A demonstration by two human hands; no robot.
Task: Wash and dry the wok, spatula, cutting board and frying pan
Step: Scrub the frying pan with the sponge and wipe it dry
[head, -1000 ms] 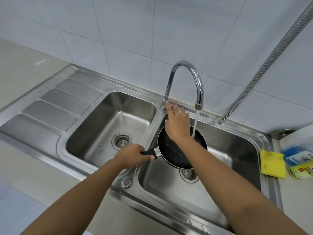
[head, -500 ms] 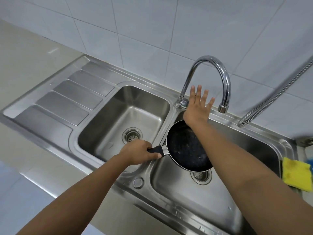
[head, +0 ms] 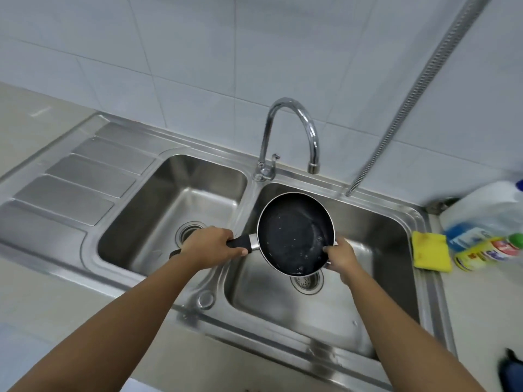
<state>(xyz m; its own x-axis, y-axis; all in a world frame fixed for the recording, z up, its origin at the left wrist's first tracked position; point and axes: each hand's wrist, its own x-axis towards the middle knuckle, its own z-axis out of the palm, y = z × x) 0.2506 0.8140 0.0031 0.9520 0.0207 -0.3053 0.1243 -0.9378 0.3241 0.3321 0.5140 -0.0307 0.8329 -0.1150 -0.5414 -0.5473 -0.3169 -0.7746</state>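
Note:
A small black frying pan with water drops inside is held tilted above the right basin of the steel double sink. My left hand grips its black handle. My right hand holds the pan's near right rim, thumb inside the pan. The chrome tap arches over the basin and no water runs from it. The wok, spatula and cutting board are not in view.
A yellow sponge lies on the sink's right edge beside a blue-and-white bottle and a yellow dish soap bottle. A metal hose hangs along the tiled wall. The left basin and ribbed drainboard lie left.
The water stream has stopped. My right hand came away from the tap and took hold of the pan's right rim. The pan has tilted more toward me.

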